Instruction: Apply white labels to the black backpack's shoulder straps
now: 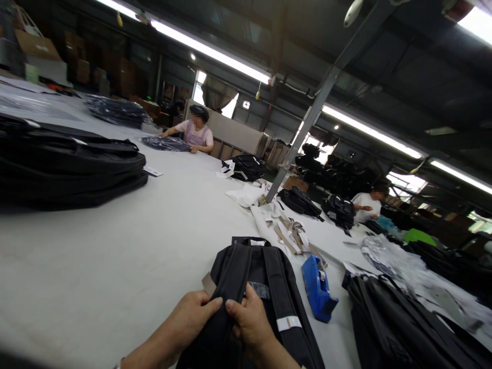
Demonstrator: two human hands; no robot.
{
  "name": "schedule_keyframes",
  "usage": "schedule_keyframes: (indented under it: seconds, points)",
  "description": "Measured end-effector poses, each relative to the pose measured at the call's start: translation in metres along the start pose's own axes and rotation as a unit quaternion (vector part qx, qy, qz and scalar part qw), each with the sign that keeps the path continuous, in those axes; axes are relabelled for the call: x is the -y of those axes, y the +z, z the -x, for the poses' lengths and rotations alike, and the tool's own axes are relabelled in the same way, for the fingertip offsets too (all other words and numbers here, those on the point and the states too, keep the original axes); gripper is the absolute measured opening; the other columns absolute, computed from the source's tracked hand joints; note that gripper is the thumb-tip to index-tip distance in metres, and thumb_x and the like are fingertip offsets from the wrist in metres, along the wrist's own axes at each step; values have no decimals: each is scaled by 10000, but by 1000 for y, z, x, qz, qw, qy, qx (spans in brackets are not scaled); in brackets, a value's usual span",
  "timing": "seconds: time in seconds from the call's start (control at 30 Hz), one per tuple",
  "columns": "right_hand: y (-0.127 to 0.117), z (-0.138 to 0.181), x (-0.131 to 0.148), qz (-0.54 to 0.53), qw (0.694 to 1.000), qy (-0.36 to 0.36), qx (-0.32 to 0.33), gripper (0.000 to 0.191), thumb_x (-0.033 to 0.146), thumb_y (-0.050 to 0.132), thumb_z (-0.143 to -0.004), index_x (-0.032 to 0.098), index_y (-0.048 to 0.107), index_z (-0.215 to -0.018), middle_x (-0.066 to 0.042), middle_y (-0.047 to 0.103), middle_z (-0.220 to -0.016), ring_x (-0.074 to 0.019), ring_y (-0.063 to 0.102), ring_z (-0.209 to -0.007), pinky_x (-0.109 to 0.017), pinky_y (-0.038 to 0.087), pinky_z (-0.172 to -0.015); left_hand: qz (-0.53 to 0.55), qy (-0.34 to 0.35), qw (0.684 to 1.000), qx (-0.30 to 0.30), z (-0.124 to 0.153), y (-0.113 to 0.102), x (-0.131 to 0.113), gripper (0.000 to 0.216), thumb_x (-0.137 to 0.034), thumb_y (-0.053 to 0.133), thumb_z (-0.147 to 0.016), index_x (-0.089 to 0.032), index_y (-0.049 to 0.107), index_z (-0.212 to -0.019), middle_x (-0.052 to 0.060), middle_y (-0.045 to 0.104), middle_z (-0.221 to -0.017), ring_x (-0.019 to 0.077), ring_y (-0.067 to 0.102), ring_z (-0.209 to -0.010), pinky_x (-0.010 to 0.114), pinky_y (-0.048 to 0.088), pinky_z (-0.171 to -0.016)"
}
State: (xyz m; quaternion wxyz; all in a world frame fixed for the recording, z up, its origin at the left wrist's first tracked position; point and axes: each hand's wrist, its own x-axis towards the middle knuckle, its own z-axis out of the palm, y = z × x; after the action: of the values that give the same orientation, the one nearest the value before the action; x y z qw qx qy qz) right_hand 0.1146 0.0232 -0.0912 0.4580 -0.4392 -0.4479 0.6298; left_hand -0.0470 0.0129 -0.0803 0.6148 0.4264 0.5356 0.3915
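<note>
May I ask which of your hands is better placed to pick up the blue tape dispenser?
Probably the right hand: it lies nearer the blue tape dispenser than the left hand; both pinch the backpack strap.

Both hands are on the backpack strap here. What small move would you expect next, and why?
Probably draw the shoulder strap straight and lay it flat. The left hand and right hand both pinch it near the lower end of the black backpack, which lies straps-up on the white table, and the strap seems to bend where they grip it.
</note>
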Motion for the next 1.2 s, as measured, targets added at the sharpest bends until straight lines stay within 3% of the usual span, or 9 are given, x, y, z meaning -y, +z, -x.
schedule_keyframes:
  seconds: [0.1, 0.2, 0.33, 0.47, 0.53, 0.83, 0.93, 1.07, 1.2]
  points:
    - [-21, 5, 16, 158, 985, 58, 36, 771, 405, 812, -597, 120, 534, -1258, 77, 547, -502, -57, 366, -329, -178, 278, -347, 13, -11, 1000, -14, -10, -5, 15, 381, -527, 718, -670, -148, 679, -666, 88, 719, -624, 283, 679, -620, 319, 492, -534]
    - [-35, 7, 42, 258, 962, 78, 45, 559, 320, 741, -633, 96, 609, -1127, 47, 602, -529, -63, 401, -353, -191, 316, -376, 15, -18, 999, -31, -15, -9, 25, 370, -521, 733, -654, -158, 658, -645, 47, 678, -558, 225, 625, -534, 281, 428, -478]
    - [-20, -8, 71, 249, 967, 11, 51, 283, 263, 696, -623, 118, 644, -860, 76, 539, -504, -74, 482, -428, -210, 411, -467, -24, 5, 999, -49, -13, -9, 22, 384, -533, 747, -635, -160, 663, -608, 28, 651, -532, 213, 595, -508, 273, 394, -450]
    - [8, -32, 76, 250, 965, 38, 72, 269, 224, 724, -605, 118, 641, -839, 65, 557, -507, -101, 544, -439, -210, 411, -462, -12, 22, 999, -26, -6, -11, 16, 393, -543, 738, -659, -152, 701, -669, 49, 703, -609, 246, 646, -581, 289, 449, -496]
    - [10, -38, 73, 269, 960, 47, 64, 258, 189, 706, -620, 117, 640, -859, 74, 542, -482, -100, 537, -413, -198, 376, -436, 18, 14, 1000, -5, -5, -16, 20, 401, -544, 733, -677, -148, 715, -730, 68, 740, -686, 255, 674, -645, 291, 480, -547]
    - [-39, -18, 61, 250, 967, 46, -15, 260, 184, 647, -623, 124, 602, -872, 108, 484, -453, -76, 444, -373, -203, 330, -415, 57, -31, 998, -11, -20, -25, 47, 481, -601, 756, -650, -133, 694, -741, 83, 726, -630, 228, 640, -568, 288, 470, -517]
    - [-30, -15, 67, 255, 966, 17, 28, 271, 199, 655, -641, 125, 626, -900, 102, 503, -477, -62, 444, -387, -194, 356, -430, 29, -32, 999, -26, -19, -22, 42, 461, -587, 752, -642, -135, 698, -714, 72, 710, -600, 226, 628, -551, 284, 451, -496]
    - [2, -26, 71, 297, 949, -14, 106, 291, 204, 714, -646, 133, 670, -926, 72, 557, -521, -79, 513, -425, -188, 393, -440, -10, -4, 1000, -12, -13, -20, 28, 474, -586, 717, -656, -120, 719, -742, 71, 718, -643, 254, 659, -611, 292, 463, -528]
    - [29, -43, 61, 289, 952, 51, 81, 324, 234, 762, -652, 126, 676, -945, 64, 561, -516, -98, 521, -387, -218, 444, -438, -63, 57, 996, -3, -6, -20, 16, 447, -564, 642, -737, -138, 739, -831, 63, 751, -766, 281, 682, -751, 296, 486, -606]
